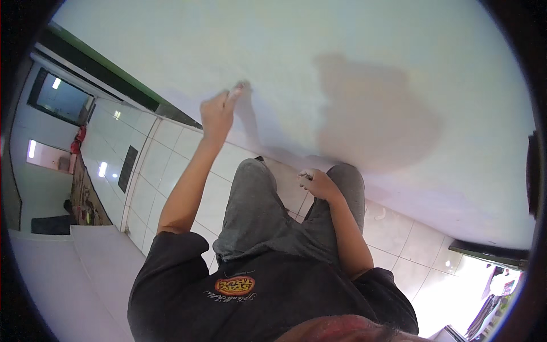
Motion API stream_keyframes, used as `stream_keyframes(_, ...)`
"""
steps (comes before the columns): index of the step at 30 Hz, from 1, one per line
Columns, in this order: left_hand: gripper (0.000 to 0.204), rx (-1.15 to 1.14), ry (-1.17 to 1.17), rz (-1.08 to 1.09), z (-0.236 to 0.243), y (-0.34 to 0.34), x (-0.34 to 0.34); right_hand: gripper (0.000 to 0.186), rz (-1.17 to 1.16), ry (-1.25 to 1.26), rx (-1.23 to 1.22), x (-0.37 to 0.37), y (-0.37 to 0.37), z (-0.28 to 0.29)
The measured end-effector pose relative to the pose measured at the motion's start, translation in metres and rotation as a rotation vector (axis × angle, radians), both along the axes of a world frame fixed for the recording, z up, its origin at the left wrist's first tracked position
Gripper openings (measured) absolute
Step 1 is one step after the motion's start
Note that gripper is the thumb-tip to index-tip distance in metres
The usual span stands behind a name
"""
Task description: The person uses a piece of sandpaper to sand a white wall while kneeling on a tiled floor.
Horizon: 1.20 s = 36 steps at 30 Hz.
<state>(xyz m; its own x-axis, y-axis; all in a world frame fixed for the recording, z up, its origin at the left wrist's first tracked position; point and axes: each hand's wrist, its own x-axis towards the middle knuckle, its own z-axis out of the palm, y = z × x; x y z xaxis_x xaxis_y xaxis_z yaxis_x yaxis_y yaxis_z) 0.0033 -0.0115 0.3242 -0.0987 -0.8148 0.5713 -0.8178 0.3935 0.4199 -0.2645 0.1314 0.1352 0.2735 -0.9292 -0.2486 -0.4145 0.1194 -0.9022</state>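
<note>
White wall (273, 51) nr L hand (218, 113)

Left hand (217, 116) at the wall (273, 51) — right hand (319, 185) by a knee (350, 174).

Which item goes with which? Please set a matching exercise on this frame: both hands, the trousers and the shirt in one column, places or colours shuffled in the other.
Column one:
1. Left hand
2. Right hand
3. Trousers
4. Shirt

Column two:
A. Grey
B. Beside the right knee
C. Black, with a printed emblem
D. Raised at the pale wall

Pairs: 1-D, 2-B, 3-A, 4-C
</note>
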Motion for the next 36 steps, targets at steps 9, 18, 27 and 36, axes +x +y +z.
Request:
stream_keyframes(9, 0.042, 0.014, -0.232, -0.073, -0.055, -0.005, 0.02, 0.035, 0.031, -0.047, -0.052, 0.003, 0.003, -0.005)
stream_keyframes(18, 0.04, -0.012, 0.084, -0.05, -0.009, -0.01, -0.007, 0.037, 0.058, -0.027, -0.011, 0.003, 0.002, 0.0)
stream_keyframes(27, 0.049, -0.152, -0.148, -0.068, -0.028, -0.005, 0.021, 0.036, 0.043, -0.046, 0.01, 0.002, 0.001, -0.004)
stream_keyframes(36, 0.044, 0.002, -0.253, -0.078, -0.051, -0.007, 0.005, 0.038, 0.036, -0.05, -0.036, 0.002, -0.002, -0.008)
